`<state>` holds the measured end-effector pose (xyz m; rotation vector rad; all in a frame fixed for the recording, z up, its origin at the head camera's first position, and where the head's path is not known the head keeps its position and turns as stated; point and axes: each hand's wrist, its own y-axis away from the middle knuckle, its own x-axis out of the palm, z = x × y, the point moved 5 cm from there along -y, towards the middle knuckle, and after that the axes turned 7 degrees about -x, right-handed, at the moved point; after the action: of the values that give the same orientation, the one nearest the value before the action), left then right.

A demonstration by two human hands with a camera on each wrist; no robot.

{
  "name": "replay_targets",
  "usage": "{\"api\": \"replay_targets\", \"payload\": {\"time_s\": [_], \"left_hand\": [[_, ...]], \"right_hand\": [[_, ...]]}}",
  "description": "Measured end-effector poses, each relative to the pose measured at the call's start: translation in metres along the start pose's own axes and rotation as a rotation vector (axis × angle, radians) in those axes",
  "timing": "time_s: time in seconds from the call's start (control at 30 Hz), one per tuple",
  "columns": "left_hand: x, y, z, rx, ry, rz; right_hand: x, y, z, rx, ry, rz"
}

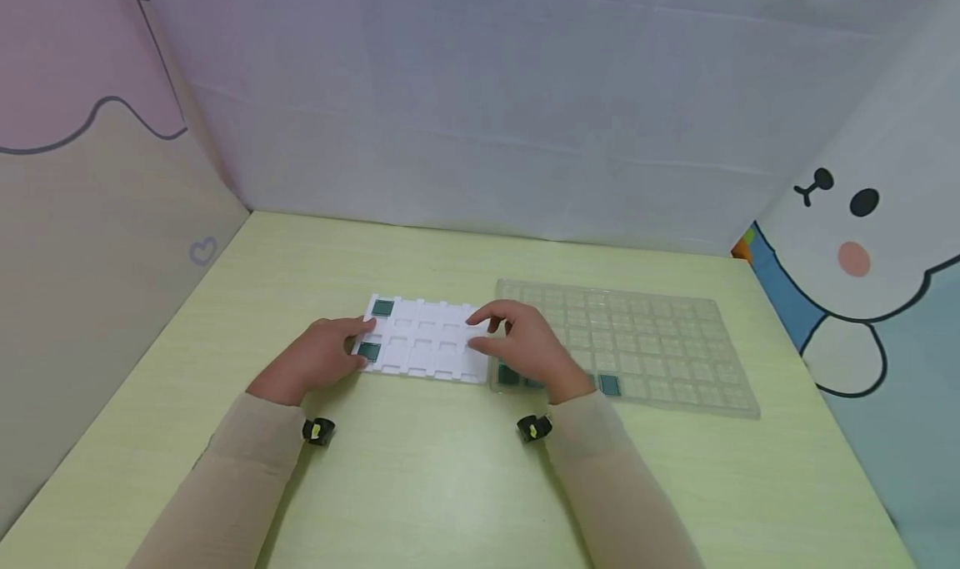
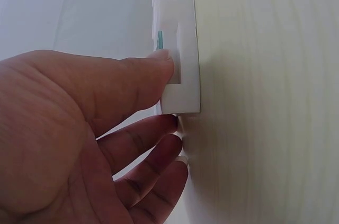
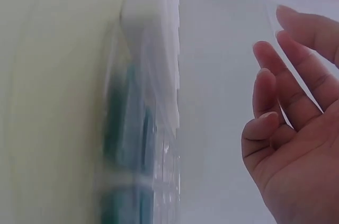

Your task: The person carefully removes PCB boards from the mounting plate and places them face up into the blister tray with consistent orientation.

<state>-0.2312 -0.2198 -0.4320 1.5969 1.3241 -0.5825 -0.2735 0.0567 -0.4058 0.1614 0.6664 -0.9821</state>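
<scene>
A white compartment tray [image 1: 424,336] lies on the table in the head view. My left hand [image 1: 322,354] grips its left end; the left wrist view has the thumb [image 2: 153,73] on the tray's near side and the fingers curled at the end. Two dark green square chips sit in the tray's left column, one at the far corner [image 1: 382,308] and another at the near corner [image 1: 369,351]. Over the tray's right end, my right hand [image 1: 525,344] hovers with loosely bent fingers spread apart. Nothing is between them in the right wrist view.
To the right stands a larger clear compartment tray [image 1: 645,344], its left end partly behind my right hand. Several green chips lie in its near row, among them a chip [image 1: 610,385] right of my wrist. A white sheet [image 1: 480,119] closes off the table's back edge.
</scene>
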Motion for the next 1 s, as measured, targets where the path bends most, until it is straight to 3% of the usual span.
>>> {"api": "replay_targets", "payload": {"time_s": [0.3,1.0], "left_hand": [[-0.002,0.002,0.000,0.025,0.000,-0.005],[0.000,-0.001,0.001,0.014,-0.018,-0.006]], "right_hand": [[0.017,-0.012,0.010,-0.015,-0.041,0.027],[0.063,-0.038,0.033,-0.077,-0.083,0.100]]}}
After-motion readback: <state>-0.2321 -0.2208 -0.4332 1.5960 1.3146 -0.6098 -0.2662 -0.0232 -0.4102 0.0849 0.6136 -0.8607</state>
